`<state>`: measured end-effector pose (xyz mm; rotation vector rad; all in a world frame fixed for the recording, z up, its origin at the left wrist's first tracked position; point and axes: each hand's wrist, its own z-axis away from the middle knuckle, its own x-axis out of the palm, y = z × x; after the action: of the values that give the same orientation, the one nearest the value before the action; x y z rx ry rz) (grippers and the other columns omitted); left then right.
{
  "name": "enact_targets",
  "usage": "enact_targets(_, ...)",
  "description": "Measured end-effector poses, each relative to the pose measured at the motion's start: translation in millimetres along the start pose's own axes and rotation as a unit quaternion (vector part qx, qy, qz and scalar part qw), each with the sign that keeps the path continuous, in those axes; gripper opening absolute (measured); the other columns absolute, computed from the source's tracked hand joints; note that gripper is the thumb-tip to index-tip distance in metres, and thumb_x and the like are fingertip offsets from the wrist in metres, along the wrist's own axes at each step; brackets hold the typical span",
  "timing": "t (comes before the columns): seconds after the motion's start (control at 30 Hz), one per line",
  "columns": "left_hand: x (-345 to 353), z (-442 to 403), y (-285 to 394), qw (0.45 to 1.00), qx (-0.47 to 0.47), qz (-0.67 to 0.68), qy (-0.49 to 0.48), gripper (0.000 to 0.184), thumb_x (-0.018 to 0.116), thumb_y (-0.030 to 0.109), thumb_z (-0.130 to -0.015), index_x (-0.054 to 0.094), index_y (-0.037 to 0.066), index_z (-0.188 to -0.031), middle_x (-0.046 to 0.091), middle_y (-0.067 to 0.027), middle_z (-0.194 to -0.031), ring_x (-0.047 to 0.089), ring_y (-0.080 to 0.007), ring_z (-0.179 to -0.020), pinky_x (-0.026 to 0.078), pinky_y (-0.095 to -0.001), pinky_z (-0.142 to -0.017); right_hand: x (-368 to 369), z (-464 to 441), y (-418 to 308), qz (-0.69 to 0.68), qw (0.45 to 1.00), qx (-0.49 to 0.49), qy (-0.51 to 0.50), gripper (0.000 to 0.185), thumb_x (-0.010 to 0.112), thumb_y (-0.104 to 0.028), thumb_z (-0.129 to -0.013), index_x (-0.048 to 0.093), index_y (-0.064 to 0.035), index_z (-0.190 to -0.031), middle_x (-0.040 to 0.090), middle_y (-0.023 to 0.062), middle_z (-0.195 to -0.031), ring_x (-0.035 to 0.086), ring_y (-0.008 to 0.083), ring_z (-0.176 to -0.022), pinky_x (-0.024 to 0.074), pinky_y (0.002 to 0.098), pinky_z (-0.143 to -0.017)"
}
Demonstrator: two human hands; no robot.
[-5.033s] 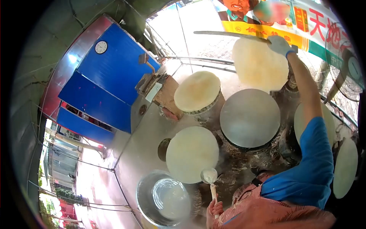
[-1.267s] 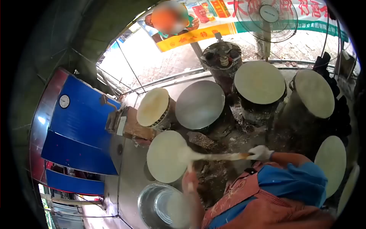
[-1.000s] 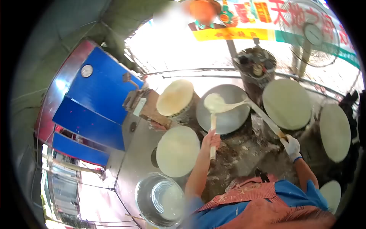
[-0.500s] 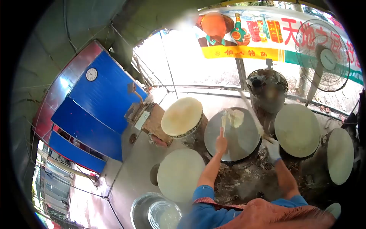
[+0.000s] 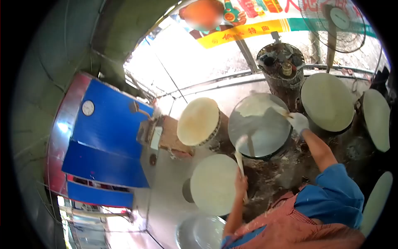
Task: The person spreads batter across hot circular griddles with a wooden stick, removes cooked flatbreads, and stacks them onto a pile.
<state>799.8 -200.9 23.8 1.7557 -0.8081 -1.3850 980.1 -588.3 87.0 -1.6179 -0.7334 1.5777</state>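
Note:
A round grey griddle (image 5: 265,135) sits ahead of me, with a pale layer of batter (image 5: 259,107) over its far part. My right hand (image 5: 298,122), in a white glove, is closed round the wooden handle of a tool (image 5: 284,112) at the griddle's right edge. The tool's far end blends into the batter. Near the griddle's front left, my bare left hand (image 5: 241,184) is wrapped round a pale stick (image 5: 239,159). Whitish batter coats the stick's blurred upper end, above the griddle's near edge.
Round pale sheets lie on stands at left (image 5: 198,121), front left (image 5: 215,184) and right (image 5: 327,101). More stand at far right (image 5: 377,120). A shiny metal basin (image 5: 199,232) is at the bottom. Behind are a cluttered drum (image 5: 282,74) and a fan (image 5: 333,25).
My left hand has drawn the stick back from the griddle's middle toward me. The clump of batter is now a spread layer on the far part. My right hand has moved up along the right edge.

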Motion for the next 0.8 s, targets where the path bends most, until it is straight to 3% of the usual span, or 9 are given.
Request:
enact_targets(0.1, -30.6, 40.3, 70.1, 0.947, -0.294, 0.104, -0.081, 0.069, 0.052, -0.004, -0.077, 0.035, 0.009, -0.142, 0.049, -0.0131, -0.131, 0.053, -0.0201, -0.108, 0.046, -0.0259, -0.084, 48.4, 36.3, -16.7, -0.089, 0.987, 0.127, 0.043, 0.037, 0.066, -0.037, -0.075, 0.071, -0.0055, -0.095, 0.069, 0.0135, -0.092, 0.065, 0.0269, -0.087, 0.048, 0.0362, -0.08)
enact_targets(0.2, -25.8, 57.6, 40.6, 0.999, -0.031, 0.022, -0.018, 0.068, 0.052, -0.003, -0.076, 0.034, 0.006, -0.141, 0.048, -0.0173, -0.134, 0.05, -0.026, -0.118, 0.041, -0.0303, -0.094, 78.8, 18.6, -38.5, -0.005, 0.999, 0.01, -0.031, 0.034, 0.066, -0.035, -0.074, 0.07, -0.0093, -0.096, 0.068, 0.016, -0.09, 0.066, 0.0267, -0.087, 0.0485, 0.0366, -0.079)
enact_targets(0.23, -27.6, 65.8, 44.2, 0.997, -0.06, 0.019, -0.033, 0.067, 0.052, -0.001, -0.077, 0.034, 0.005, -0.141, 0.047, -0.0185, -0.135, 0.048, -0.0275, -0.121, 0.039, -0.0311, -0.096, 50.4, 21.6, -50.7, 0.091, 0.995, -0.026, -0.042, 0.033, 0.066, -0.033, -0.074, 0.07, -0.0089, -0.096, 0.069, 0.0156, -0.088, 0.066, 0.026, -0.086, 0.0491, 0.0364, -0.078)
enact_targets(0.3, -37.2, 59.9, 58.5, 0.993, -0.103, 0.012, -0.05, 0.066, 0.053, 0.001, -0.077, 0.034, 0.004, -0.14, 0.043, -0.0208, -0.137, 0.044, -0.0303, -0.126, 0.036, -0.0328, -0.101, -10.3, 30.3, -42.8, -0.078, 0.996, -0.003, -0.05, 0.031, 0.065, -0.03, -0.074, 0.07, -0.0059, -0.092, 0.069, 0.0145, -0.084, 0.067, 0.0228, -0.079, 0.0507, 0.0341, -0.072)
enact_targets(0.47, -16.6, 66.2, 18.3, 0.993, -0.094, 0.066, -0.018, 0.066, 0.053, 0.004, -0.077, 0.034, 0.007, -0.141, 0.042, -0.0211, -0.138, 0.041, -0.0305, -0.129, 0.034, -0.0327, -0.103, 97.6, 23.6, 14.6, -0.278, 0.959, 0.054, -0.025, 0.027, 0.076, -0.021, -0.069, 0.071, 0.0014, -0.084, 0.067, 0.0061, -0.072, 0.059, 0.0151, -0.068, 0.0477, 0.0303, -0.067)
enact_targets(0.57, -19.2, 64.2, 70.8, 0.981, -0.187, 0.022, -0.038, 0.067, 0.053, 0.004, -0.077, 0.033, 0.007, -0.141, 0.043, -0.0187, -0.138, 0.043, -0.0288, -0.127, 0.035, -0.032, -0.102, 17.9, 16.6, -25.7, -0.202, 0.967, 0.03, -0.154, 0.032, 0.073, -0.019, -0.07, 0.071, 0.0018, -0.094, 0.069, 0.0078, -0.078, 0.061, 0.0151, -0.07, 0.0488, 0.0298, -0.068)
enact_targets(0.6, -14.2, 69.1, 62.3, 0.994, -0.083, -0.07, -0.008, 0.068, 0.052, 0.004, -0.077, 0.033, 0.008, -0.142, 0.045, -0.017, -0.137, 0.045, -0.0281, -0.126, 0.037, -0.0318, -0.1, -10.2, 5.3, -17.9, -0.145, 0.977, 0.035, -0.15, 0.032, 0.071, -0.018, -0.071, 0.07, 0.0021, -0.096, 0.07, 0.009, -0.082, 0.063, 0.0151, -0.07, 0.0491, 0.0279, -0.067)
enact_targets(0.7, -5.7, 70.4, 71.0, 0.993, -0.109, -0.037, 0.009, 0.068, 0.052, 0.003, -0.077, 0.032, 0.008, -0.142, 0.045, -0.0175, -0.137, 0.046, -0.0286, -0.125, 0.037, -0.0315, -0.099, 3.1, -29.6, 27.1, -0.38, 0.913, 0.117, -0.088, 0.027, 0.073, -0.016, -0.071, 0.07, 0.0044, -0.089, 0.068, 0.0097, -0.074, 0.062, 0.0163, -0.067, 0.0498, 0.0298, -0.063)
enact_targets(0.8, -1.3, 68.0, 92.8, 0.99, -0.133, -0.052, 0.01, 0.068, 0.053, 0.004, -0.078, 0.032, 0.008, -0.142, 0.044, -0.0179, -0.137, 0.045, -0.029, -0.126, 0.037, -0.0313, -0.1, 33.6, -13.9, 1.0, -0.308, 0.907, 0.182, -0.223, 0.032, 0.077, -0.016, -0.069, 0.07, 0.0043, -0.093, 0.068, 0.0074, -0.081, 0.057, 0.0134, -0.067, 0.0455, 0.0262, -0.062)
